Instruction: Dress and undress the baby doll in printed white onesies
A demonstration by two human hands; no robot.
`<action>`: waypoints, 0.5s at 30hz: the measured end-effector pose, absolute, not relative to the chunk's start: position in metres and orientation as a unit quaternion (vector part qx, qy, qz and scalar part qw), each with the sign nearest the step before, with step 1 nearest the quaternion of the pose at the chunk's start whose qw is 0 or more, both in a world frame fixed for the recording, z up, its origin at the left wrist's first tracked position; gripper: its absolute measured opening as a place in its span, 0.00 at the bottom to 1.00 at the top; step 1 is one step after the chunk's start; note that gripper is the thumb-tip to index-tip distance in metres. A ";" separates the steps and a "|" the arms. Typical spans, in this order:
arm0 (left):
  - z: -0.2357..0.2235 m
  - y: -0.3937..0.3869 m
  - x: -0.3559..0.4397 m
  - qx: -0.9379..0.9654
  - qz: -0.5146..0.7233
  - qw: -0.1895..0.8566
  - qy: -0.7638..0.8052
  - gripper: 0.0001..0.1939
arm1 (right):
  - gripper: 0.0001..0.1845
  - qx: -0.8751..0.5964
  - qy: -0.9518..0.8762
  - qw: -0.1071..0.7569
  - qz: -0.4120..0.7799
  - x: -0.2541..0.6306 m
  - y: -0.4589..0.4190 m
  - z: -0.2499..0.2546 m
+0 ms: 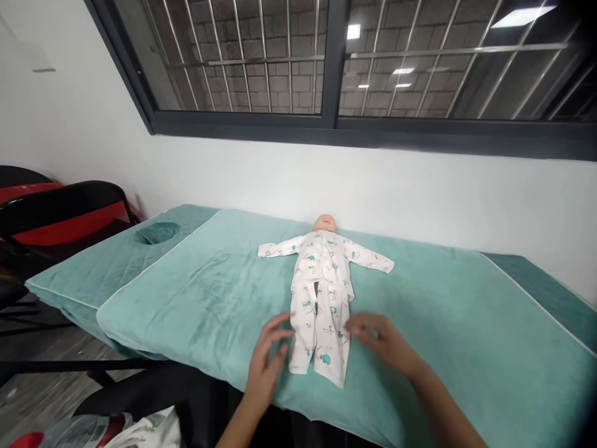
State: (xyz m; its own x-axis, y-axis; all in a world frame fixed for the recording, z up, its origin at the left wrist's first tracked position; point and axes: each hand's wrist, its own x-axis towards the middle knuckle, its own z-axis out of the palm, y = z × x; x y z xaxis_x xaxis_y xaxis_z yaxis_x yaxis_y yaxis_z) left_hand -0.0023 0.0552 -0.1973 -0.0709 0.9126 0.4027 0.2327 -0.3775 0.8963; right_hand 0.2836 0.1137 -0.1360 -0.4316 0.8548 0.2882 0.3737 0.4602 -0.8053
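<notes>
A baby doll (325,222) lies on its back with its head toward the wall, dressed in a white printed long-sleeved top (323,258) with the sleeves spread out to both sides. Below the top are matching white pants (332,333), legs laid straight toward me. My left hand (267,362) is beside the left pant leg, fingers apart and curved, holding nothing. On the other side, my right hand (383,339) has its fingertips at the outer edge of the right pant leg. Its fingers are stretched out and slightly blurred; whether they touch the cloth is unclear.
The doll lies on a green-covered massage bed (209,286) with a face hole (157,233) at its left end. Black and red chairs (65,218) stand at left. A barred window (326,74) is above. Bags (144,432) sit at the lower left.
</notes>
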 end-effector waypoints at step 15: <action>-0.174 0.256 0.032 0.454 0.561 0.541 0.432 0.39 | 0.32 -0.537 -0.394 0.591 0.455 0.225 0.264 -0.179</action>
